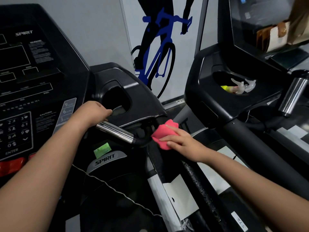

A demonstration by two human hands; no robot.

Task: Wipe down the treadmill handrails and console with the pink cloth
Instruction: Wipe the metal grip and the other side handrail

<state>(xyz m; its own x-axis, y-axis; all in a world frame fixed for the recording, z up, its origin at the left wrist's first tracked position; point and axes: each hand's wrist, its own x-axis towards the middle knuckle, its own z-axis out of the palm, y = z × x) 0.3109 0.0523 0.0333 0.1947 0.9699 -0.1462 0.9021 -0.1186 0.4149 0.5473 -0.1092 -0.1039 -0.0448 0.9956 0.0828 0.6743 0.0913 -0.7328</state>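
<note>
Pressing with flat, spread fingers, the right hand [181,140] pins the pink cloth [164,132] against the black handrail [141,141] at its bend. Left hand [96,113] curls round the chrome grip [117,132] beside the console [33,84].

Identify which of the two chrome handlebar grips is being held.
The near chrome grip, on the left treadmill beside the keypad: the left hand grips its upper end. The far chrome grip, on the right treadmill, has no hand on it.
</note>
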